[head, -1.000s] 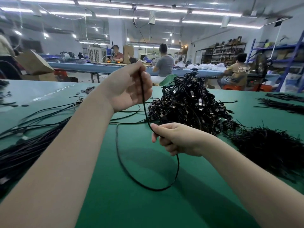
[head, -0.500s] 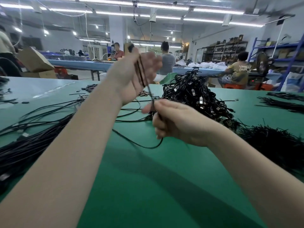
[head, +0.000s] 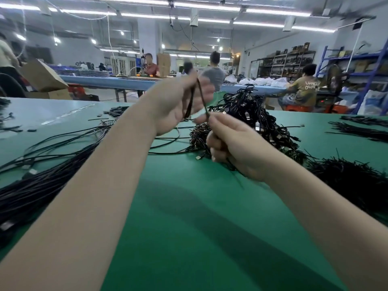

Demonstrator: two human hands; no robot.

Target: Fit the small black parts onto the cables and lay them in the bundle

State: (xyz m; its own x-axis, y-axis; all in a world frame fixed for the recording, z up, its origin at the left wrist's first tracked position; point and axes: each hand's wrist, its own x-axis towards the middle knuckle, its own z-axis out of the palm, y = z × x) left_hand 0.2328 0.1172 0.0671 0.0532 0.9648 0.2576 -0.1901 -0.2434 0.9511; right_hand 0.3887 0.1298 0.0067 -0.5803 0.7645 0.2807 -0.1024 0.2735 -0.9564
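Far left, on the smooth green bench (head: 189, 227): a long flat bundle of thin black cables (head: 37, 185), laid roughly parallel and too many to count, a few pale rectangular connectors showing among them. Behind it, loose single cables (head: 63, 139) curving across the mat, and a scatter of small black parts (head: 114, 111) near the far edge, blurred and uncountable.

Centre, raised above the bench: left hand (head: 178, 106), palm toward the camera, fingers curled round one doubled black cable (head: 194, 97), two strands running down across the palm, a dark stubby end (head: 188, 67) sticking up above the fingertips. Just right and lower: right hand (head: 233, 143), fingers and thumb clamped on the same cable where the strands come down, knuckles toward the camera; a thin black tail trailing below the wrist. Motion blur over both hands; whether a small black part sits on the cable cannot be told.

Behind the right hand: a tall tangled heap of coiled black cables (head: 258, 122), glossy, dotted with metal plug ends. One metal USB-type plug (head: 198, 157) lying on the mat at the foot of the heap.

Right: a bristly mound of thin black ties (head: 346, 179), then two slim black bundles (head: 361, 129) near the far right edge.
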